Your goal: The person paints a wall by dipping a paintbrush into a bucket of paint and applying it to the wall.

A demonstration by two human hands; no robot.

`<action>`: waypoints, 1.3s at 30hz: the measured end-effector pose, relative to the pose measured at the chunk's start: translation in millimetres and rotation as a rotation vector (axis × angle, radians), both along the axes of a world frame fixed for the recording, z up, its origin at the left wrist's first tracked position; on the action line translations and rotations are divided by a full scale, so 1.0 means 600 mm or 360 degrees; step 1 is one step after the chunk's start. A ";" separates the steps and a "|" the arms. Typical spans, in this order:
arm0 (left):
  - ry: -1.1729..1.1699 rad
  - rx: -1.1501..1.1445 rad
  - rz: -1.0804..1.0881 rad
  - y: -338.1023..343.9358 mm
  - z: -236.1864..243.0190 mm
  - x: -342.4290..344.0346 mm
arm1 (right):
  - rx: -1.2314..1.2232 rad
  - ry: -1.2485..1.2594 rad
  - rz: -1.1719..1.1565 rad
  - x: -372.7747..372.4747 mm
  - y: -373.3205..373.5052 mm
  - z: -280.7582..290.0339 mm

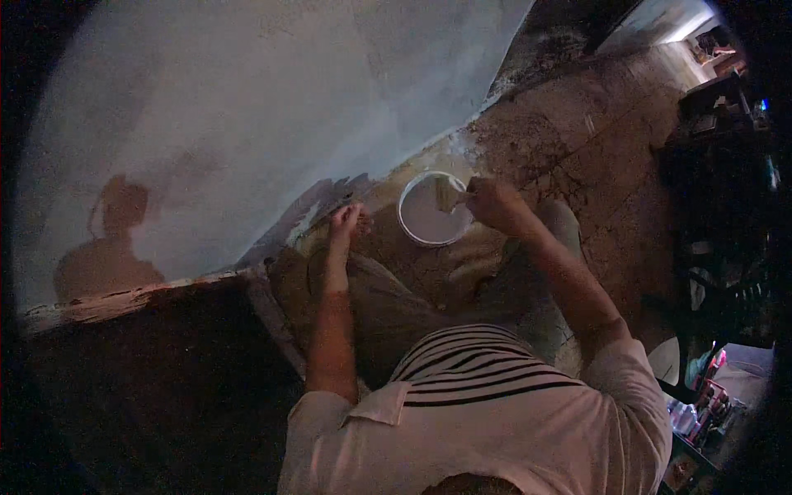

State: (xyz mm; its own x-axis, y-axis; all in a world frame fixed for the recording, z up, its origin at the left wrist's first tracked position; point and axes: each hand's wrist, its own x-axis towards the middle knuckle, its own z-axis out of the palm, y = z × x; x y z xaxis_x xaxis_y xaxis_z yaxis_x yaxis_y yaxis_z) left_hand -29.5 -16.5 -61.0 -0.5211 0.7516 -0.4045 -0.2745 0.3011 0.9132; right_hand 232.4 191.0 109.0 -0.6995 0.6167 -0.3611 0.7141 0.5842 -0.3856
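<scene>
My right hand [495, 205] is closed around the handle of a wide paintbrush [446, 196]. Its pale bristles are over the open mouth of a round white bucket [404, 223], and I cannot tell if they touch the paint. Whitish paint [425, 216] fills the bucket, which stands on the floor between my knees. To the left of the bucket, close to the foot of the wall, my left hand [350, 219] has its fingers curled in, with nothing visible in them. Dim light blurs the fingers.
A pale painted wall [272, 99] rises ahead and to the left, with a dark unpainted strip [313, 206] along its base and my shadow on it. Brown stained floor [610, 124] runs off to the right. Dark furniture and a cluttered shelf [709, 412] stand at the right.
</scene>
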 end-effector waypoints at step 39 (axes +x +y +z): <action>-0.0125 -0.0168 0.0117 0.006 0.016 0.015 | 0.0185 0.0833 0.0026 -0.029 -0.050 -0.356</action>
State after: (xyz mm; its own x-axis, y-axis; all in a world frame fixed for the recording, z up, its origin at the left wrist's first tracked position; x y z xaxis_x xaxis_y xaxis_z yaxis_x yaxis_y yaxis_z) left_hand -20.5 -12.7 -51.7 -0.5369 0.6636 -0.5210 -0.3689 0.3708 0.8523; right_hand 215.2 161.3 -104.7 -0.7777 0.6192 0.1086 0.4338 0.6537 -0.6201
